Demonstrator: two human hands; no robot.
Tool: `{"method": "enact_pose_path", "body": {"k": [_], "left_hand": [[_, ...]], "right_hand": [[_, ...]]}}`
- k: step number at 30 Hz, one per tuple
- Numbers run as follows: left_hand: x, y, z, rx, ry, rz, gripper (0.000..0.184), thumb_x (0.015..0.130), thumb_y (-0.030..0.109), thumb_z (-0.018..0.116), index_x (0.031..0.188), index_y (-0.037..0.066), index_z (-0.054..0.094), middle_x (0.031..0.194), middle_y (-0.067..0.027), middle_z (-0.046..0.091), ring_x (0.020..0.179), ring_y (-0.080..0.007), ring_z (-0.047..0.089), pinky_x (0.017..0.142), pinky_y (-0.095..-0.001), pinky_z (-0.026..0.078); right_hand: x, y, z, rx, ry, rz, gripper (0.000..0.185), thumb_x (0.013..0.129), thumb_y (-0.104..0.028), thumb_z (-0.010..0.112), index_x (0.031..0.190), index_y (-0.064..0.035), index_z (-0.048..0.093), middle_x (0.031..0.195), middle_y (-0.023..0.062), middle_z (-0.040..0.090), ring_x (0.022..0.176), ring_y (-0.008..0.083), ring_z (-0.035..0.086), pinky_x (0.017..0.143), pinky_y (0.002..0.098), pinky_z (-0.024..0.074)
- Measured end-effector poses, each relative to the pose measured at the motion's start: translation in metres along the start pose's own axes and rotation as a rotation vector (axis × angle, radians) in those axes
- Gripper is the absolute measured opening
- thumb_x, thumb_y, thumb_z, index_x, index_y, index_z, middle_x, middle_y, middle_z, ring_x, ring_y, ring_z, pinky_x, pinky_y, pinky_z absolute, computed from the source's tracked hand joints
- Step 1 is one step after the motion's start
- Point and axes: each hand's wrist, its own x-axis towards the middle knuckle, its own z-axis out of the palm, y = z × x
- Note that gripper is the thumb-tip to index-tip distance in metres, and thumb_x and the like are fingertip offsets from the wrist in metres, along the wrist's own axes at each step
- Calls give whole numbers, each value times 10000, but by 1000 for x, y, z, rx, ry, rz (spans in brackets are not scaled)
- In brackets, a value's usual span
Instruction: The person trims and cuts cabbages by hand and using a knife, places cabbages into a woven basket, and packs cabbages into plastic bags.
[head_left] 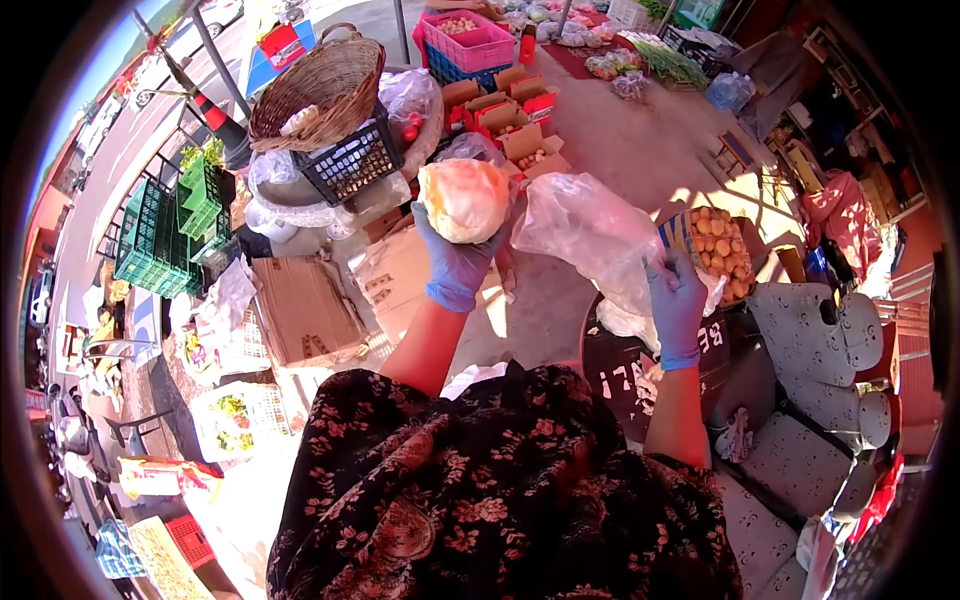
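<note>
Left hand point(455, 258) — grip cupping pale round item point(465, 200); right hand point(677, 298) — grip pinching plastic bag point(590, 230).

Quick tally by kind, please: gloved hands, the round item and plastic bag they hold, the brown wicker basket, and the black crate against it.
Gloved hands: 2, left hand and right hand
Round item: 1
Plastic bag: 1
Wicker basket: 1
Black crate: 1
Total: 6

Harsh sunlight, hard shadows, fisheye-curved dark edges
</note>
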Motion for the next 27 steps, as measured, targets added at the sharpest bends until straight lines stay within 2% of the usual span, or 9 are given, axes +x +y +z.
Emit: {"method": "enact_pose_path", "body": {"k": [4,6,7,8,11,16,17,21,27], "left_hand": [[14,24,-38,-81,26,-133,652,829,555,523,1332,162,389,1333,-81,464,1222,-289,448,1005,-468,400],[20,13,-55,1348,-212,250,623,825,428,577,1338,137,376,1332,-81,470,1235,-233,442,1032,-412,372],[21,7,-61,1810,-174,524,618,823,364,604,1341,124,369,1331,-81,473,1242,-206,439,1046,-384,358],[21,3,-66,2068,-247,496,705,783,335,671,1365,113,342,1347,-81,460,1262,-192,417,1061,-376,332],[20,-19,-73,2226,-490,409,657,830,334,621,1380,113,337,1351,-80,459,1258,-198,426,1064,-369,332],[13,-78,-92,1440,-493,-200,517,893,251,564,1356,86,404,1326,-68,492,1244,-192,450,1042,-339,365],[11,-84,-104,1819,-668,-28,501,889,237,574,1342,79,428,1315,-69,503,1239,-194,456,1039,-337,370],[-2,-140,-139,1892,-699,-108,470,832,210,641,1277,105,533,1269,-62,552,1168,-221,515,991,-328,413],[-39,-240,-111,2435,-1586,692,477,758,160,611,1232,187,566,1248,-114,542,931,-212,617,735,-356,518]], "right_hand": [[-13,17,-7,173,118,253,188,856,-154,676,913,-12,566,759,-42,525,690,37,435,613,198,407],[-25,29,-12,187,175,397,215,865,-182,669,942,-5,575,810,-39,554,713,38,451,629,204,416],[-32,42,-14,282,206,426,281,875,-217,659,1052,-10,589,883,-28,589,757,53,501,647,215,436],[-39,51,-19,326,269,523,305,874,-218,662,1087,-14,584,904,-23,596,772,60,515,660,220,443],[-68,76,-41,398,444,787,405,864,-235,678,1192,-27,563,991,0,614,845,94,561,711,244,468],[-129,129,-89,548,816,789,407,853,-243,691,1163,-9,571,1050,34,618,903,112,579,750,249,474],[-143,137,-104,539,845,808,400,854,-243,691,1157,-11,574,1043,34,620,901,113,581,752,249,473],[-200,197,-168,471,973,843,323,870,-252,672,1090,-28,593,973,17,624,814,96,580,703,240,471],[-251,345,-203,116,868,931,402,847,-268,677,1110,17,571,981,87,643,841,154,605,743,273,471]]}}
